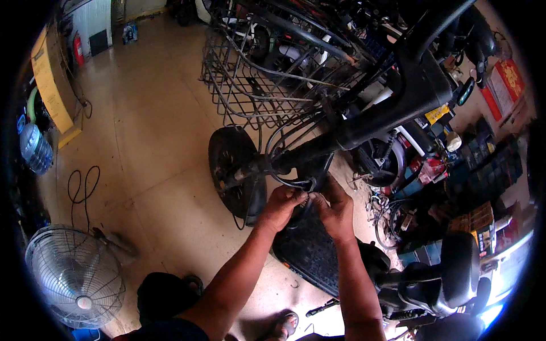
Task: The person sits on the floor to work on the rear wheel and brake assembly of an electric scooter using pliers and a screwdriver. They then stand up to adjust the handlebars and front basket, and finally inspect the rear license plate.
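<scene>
An electric scooter stands in front of me, with its black steering column (364,128) slanting across the view and its front wheel (230,165) at the left. Black cables (274,142) loop down from the column to the front of its body. Where they end, my left hand (284,206) is closed in a pinch, thumb and fingertips together. Close beside it, my right hand (334,209) is closed too, its fingertips almost meeting the left ones. Whatever lies between the fingertips is too small to make out. Below the hands is the scooter's dark footboard (307,253).
A wire basket (256,94) hangs above the front wheel. A caged fan (77,278) stands at the lower left, near a loose cord (84,196). A water bottle (37,149) is at the left edge. Parts and boxes (475,224) crowd the right; the scooter's seat (459,267) is nearer.
</scene>
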Motion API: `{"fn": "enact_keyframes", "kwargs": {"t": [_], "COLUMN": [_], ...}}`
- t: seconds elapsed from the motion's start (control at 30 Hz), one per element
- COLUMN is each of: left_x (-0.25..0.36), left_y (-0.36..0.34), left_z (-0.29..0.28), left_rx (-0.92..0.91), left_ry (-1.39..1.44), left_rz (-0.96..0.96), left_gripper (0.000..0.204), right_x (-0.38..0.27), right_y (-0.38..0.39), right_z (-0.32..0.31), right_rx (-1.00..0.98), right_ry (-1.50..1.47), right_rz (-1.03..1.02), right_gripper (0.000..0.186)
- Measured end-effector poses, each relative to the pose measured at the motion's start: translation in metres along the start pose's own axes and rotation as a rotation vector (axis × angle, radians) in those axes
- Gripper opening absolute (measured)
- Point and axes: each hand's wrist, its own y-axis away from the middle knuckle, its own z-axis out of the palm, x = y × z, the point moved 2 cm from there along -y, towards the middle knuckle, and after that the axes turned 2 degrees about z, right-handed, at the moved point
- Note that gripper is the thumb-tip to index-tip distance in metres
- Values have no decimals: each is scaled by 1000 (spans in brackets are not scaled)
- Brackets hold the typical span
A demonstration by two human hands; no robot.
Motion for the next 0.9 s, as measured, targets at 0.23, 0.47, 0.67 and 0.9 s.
{"fn": "enact_keyframes", "kwargs": {"t": [0.23, 0.47, 0.67, 0.9], "left_x": [-10, 31, 8, 23], "left_y": [8, -3, -18, -25], "left_z": [13, 10, -2, -7], "left_rx": [145, -187, -65, -109], "left_ry": [-77, 577, 371, 349], "left_rz": [131, -146, -110, -197], "left_gripper": [40, 46, 46, 43], "right_x": [-6, -29, -28, -23], "right_y": [6, -14, -10, -11], "right_z": [16, -18, -1, 0], "right_rx": [147, -224, -121, -100], "right_ry": [-54, -255, -287, -282], "right_rz": [108, 137, 196, 201], "right_gripper": [53, 50, 50, 46]}}
